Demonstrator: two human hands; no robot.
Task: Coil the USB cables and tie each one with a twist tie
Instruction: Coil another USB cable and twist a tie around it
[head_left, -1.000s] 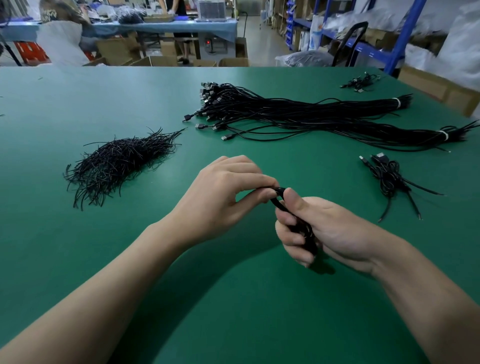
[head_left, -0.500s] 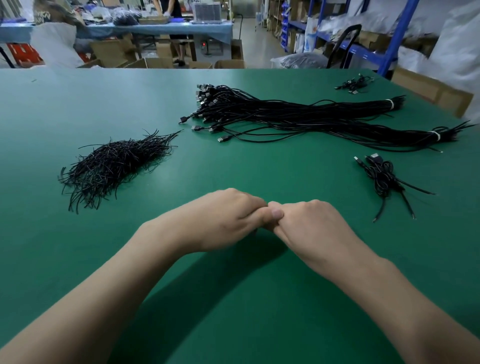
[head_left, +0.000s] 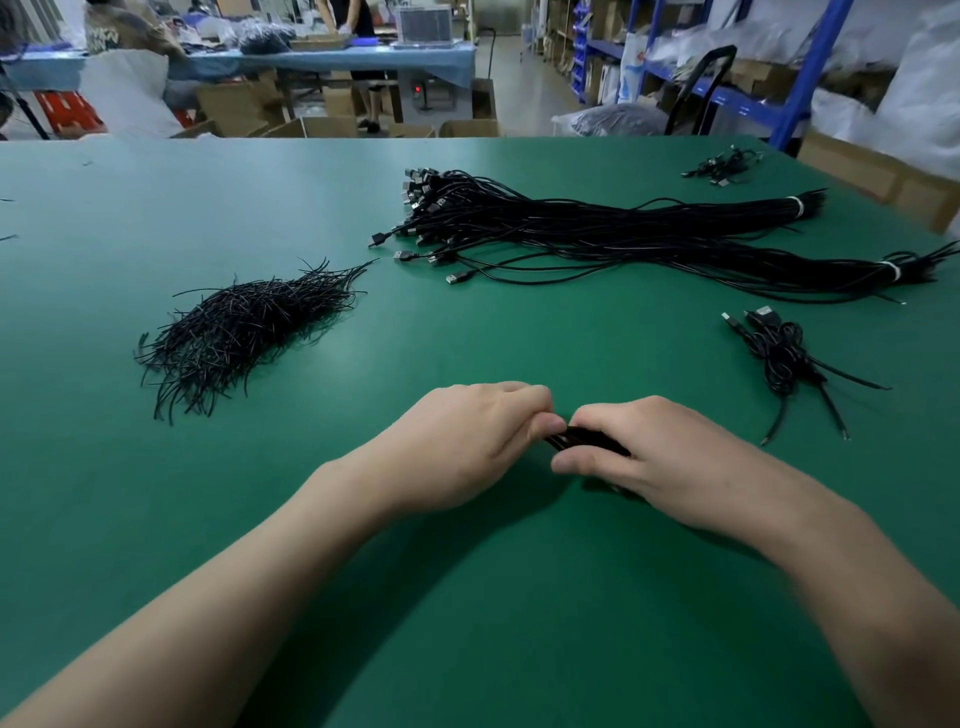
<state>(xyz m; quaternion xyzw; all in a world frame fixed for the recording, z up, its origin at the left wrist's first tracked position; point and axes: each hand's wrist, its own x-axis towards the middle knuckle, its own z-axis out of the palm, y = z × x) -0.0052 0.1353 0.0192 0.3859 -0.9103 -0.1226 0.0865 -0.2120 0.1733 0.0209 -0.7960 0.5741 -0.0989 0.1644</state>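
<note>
Black coiled cable (head_left: 582, 441) held in both hands, near the table's (head_left: 467, 623) front edge
The left hand (head_left: 467, 441) pinches one end; the right hand (head_left: 660, 457) curls round the rest; twist ties (head_left: 239, 327) heaped at the left; loose cables (head_left: 623, 234) toward the far right corner; tied cables (head_left: 784, 358) near the right edge.

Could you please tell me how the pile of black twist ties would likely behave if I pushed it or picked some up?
The pile of twist ties is a loose heap of thin strands, so a push would probably scatter it. Crossing strands may drag neighbours along when one is lifted. Their slight bends suggest they flex yet hold shape.
</note>
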